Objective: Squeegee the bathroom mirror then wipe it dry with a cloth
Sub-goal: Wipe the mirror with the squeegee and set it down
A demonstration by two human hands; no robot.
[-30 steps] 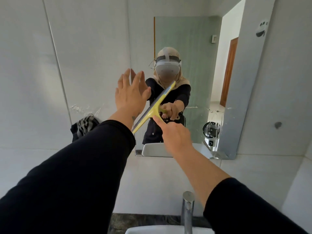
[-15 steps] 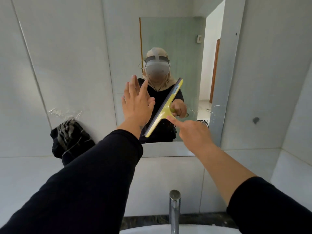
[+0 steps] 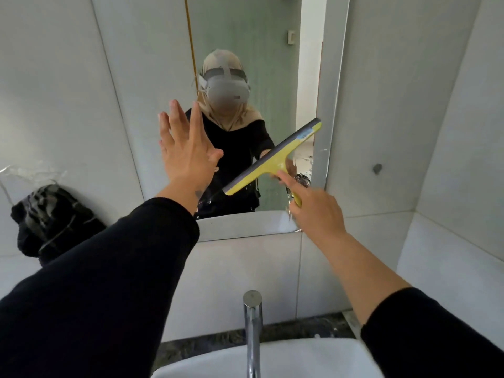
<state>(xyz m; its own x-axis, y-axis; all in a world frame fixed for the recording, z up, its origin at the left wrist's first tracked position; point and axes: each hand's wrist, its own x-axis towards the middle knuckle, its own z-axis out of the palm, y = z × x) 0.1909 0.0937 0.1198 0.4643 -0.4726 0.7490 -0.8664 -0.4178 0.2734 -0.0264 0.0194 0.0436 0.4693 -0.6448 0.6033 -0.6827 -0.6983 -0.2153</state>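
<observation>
The bathroom mirror (image 3: pixel 251 36) hangs on the white tiled wall ahead and reflects a person in black. My right hand (image 3: pixel 313 211) grips the handle of a yellow squeegee (image 3: pixel 275 159), forefinger stretched along it. Its grey blade lies slanted against the lower right of the glass, the upper end near the mirror's right edge. My left hand (image 3: pixel 185 154) is spread flat with fingers apart against the lower left of the mirror, holding nothing. A dark striped cloth (image 3: pixel 51 219) hangs bunched on the wall at the left, apart from both hands.
A chrome tap (image 3: pixel 252 331) stands at the bottom centre over a white basin (image 3: pixel 300 361). A dark stone counter strip (image 3: pixel 212 342) runs behind it. A side wall closes in on the right, with a small dark knob (image 3: pixel 377 168) beside the mirror.
The squeegee has slid to the right across the lower glass, its top end now at the mirror's right edge. The view has tilted down. My left hand stays flat on the mirror.
</observation>
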